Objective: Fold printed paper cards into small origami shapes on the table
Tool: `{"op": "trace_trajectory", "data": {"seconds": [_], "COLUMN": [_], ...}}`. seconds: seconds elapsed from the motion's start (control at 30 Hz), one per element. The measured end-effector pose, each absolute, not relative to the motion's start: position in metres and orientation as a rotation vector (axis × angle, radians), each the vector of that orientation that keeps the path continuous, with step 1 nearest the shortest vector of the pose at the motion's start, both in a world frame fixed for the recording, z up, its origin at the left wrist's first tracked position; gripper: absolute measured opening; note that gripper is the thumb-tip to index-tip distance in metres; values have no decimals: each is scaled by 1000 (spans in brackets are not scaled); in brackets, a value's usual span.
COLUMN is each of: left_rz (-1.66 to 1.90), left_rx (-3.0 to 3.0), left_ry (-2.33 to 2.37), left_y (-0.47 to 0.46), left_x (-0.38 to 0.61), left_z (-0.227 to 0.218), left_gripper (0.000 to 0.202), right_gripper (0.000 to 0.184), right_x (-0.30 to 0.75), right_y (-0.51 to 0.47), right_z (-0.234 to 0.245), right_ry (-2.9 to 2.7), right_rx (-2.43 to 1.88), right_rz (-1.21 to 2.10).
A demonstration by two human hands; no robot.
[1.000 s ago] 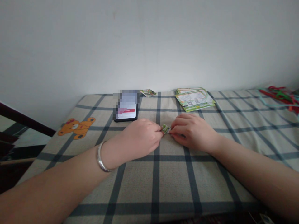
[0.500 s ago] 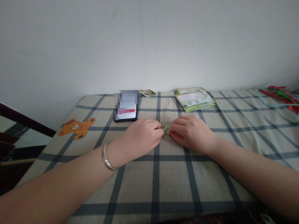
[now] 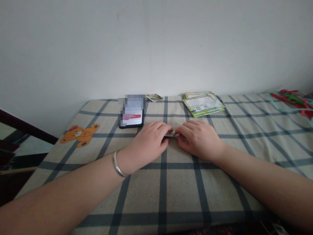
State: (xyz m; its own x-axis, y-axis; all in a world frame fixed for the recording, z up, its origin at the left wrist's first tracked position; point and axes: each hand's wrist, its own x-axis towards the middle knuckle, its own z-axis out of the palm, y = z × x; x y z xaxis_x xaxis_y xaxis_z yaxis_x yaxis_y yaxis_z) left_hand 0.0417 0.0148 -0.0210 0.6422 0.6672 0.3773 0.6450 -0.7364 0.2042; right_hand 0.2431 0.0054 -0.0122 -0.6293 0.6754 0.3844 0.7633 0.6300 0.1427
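Note:
Between my two hands, just above the checked cloth, is a small folded piece of printed paper [image 3: 172,134], green and white, seen nearly edge-on. My left hand [image 3: 155,137], with a silver bangle at the wrist, pinches its left end between thumb and fingers. At the right end, the fingertips of my right hand [image 3: 197,137] are closed on the same paper. Fingers cover most of it, so its full shape is hidden. Further back lies a similar folded paper piece [image 3: 154,97]. A fanned stack of green-and-white printed sheets [image 3: 204,105] rests beyond my right hand.
A phone [image 3: 133,112] with a lit, partly blurred screen lies behind my left hand. An orange bear figure [image 3: 80,134] is at the cloth's left. Red and green items [image 3: 292,99] sit at the far right. The pale wall [image 3: 156,49] bounds the back of the checked tablecloth [image 3: 144,199].
My left hand has shifted slightly and its thumb and fingers have parted a little around the paper. The paper has turned from showing its green face to nearly edge-on.

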Motion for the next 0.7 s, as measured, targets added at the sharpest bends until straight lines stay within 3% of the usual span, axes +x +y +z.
{"op": "trace_trajectory", "data": {"seconds": [0.27, 0.47, 0.7], "left_rz": [830, 983, 985], "left_rx": [2522, 2247, 2240], "left_ry": [1119, 1084, 999], "left_y": [21, 22, 22], "left_x": [45, 46, 48], "left_z": [-21, -25, -27], "left_gripper": [9, 18, 17], "right_gripper": [12, 9, 10], "right_x": [242, 241, 243], "right_y": [3, 2, 6], "right_z": [-10, -10, -13], "right_ry": [-2420, -2233, -2173], "right_rx": [-1259, -1339, -1316], "right_rz": [-55, 469, 553]}}
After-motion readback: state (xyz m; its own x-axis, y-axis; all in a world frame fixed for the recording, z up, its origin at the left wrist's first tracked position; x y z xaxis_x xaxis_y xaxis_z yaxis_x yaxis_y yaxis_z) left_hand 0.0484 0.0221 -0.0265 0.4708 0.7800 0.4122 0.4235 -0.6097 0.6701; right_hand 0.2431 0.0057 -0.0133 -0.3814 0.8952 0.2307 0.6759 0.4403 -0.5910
